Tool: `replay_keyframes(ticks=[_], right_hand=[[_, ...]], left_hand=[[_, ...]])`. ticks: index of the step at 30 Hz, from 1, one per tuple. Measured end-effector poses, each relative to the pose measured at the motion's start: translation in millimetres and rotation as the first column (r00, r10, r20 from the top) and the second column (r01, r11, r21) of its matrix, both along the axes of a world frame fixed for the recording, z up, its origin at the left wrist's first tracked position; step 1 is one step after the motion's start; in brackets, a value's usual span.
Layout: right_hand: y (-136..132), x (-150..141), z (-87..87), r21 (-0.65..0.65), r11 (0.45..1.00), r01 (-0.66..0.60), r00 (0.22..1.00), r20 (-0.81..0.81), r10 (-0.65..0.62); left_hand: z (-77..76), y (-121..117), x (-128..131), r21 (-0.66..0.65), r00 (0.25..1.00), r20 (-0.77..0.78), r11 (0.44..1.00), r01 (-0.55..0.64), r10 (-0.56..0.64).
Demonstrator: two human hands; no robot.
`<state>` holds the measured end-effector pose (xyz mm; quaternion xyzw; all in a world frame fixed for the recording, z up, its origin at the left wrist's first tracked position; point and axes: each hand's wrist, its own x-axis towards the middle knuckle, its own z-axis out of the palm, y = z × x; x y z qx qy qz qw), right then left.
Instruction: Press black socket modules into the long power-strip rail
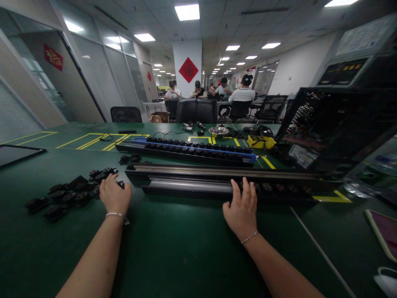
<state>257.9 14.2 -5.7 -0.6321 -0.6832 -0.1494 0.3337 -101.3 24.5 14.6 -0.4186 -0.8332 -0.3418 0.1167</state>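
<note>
My left hand (114, 194) is at the right end of a loose pile of small black parts (74, 192). Its fingers and thumb close around one small black part (120, 183), mostly hidden by the hand. My right hand (242, 209) lies on a long black channel rail (189, 187), fingers stretched over its top and thumb on the near side. Left of this hand the rail is bare and shiny inside. To the right, a row of small dark parts (282, 189) sits in it. Directly behind runs a longer black rail (198, 169).
Farther back lies a black rail with a blue strip (182, 147) and rows of black parts. Behind it are a metal bowl (218, 131), a yellow tray (261, 142) and cables. An open black computer case (335, 124) stands right, near a phone (383, 231). People sit at far tables.
</note>
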Motion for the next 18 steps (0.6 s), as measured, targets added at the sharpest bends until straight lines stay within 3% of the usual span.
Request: replay_keyframes(ticks=[2, 4, 7, 9, 13, 18], right_hand=[[3.4, 2.2, -4.2, -0.015, 1.000, 0.008, 1.000, -0.005, -0.008], [5.3, 3.0, -8.0, -0.034, 0.999, -0.002, 1.000, 0.006, 0.002], [5.0, 2.5, -10.5, -0.050, 0.999, -0.017, 0.999, 0.031, 0.019], [4.0, 1.8, -10.3, -0.062, 0.998, -0.016, 0.999, 0.046, 0.019], [3.1, -0.4, -9.4, -0.079, 0.997, -0.017, 0.998, 0.060, 0.022], [4.2, -4.6, -9.7, -0.053, 0.994, -0.090, 0.994, 0.049, 0.093]], left_hand=[[0.5, 0.9, 18.1, 0.103, 0.982, -0.138, 0.984, 0.145, -0.131], [-0.7, 0.6, 41.8, 0.113, 0.923, -0.241, 0.936, 0.334, -0.301], [-4.1, -4.3, 81.9, 0.005, 0.742, -0.335, 0.787, 0.617, -0.580], [-6.5, -9.7, 105.4, -0.096, 0.615, -0.345, 0.678, 0.729, -0.709], [-12.6, -17.4, 131.7, -0.213, 0.456, -0.315, 0.530, 0.821, -0.832], [-20.0, -15.9, 135.4, -0.325, 0.413, -0.253, 0.479, 0.816, -0.875]])
